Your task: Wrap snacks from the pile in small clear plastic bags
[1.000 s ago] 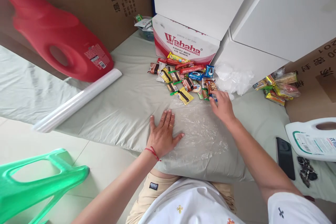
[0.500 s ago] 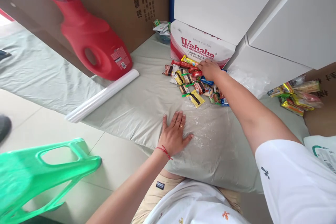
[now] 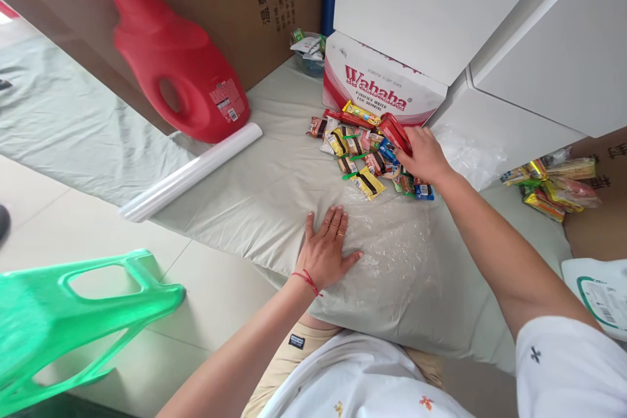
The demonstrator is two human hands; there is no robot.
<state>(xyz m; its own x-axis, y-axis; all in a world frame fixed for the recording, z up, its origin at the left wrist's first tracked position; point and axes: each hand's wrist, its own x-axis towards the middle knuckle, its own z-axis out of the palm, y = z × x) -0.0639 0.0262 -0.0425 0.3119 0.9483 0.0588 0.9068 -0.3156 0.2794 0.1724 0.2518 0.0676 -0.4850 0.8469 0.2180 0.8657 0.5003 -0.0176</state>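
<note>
My right hand is closed on a red snack packet, lifted at the right side of a pile of small wrapped snacks. In the pile lie a yellow packet with a dark band, a long yellow packet, a blue packet and several brown and red ones. My left hand lies flat with fingers spread on a clear plastic sheet over the grey-green cloth. It holds nothing.
Behind the pile stands a Wahaha carton beneath white boxes. To the left are a red jug and a white roll; a green stool stands on the floor. More packets lie at the right, by crumpled clear plastic.
My right hand has drawn back to the right and lifted a red snack packet from the pile. My left hand stays flat in place. The view has shifted slightly.
</note>
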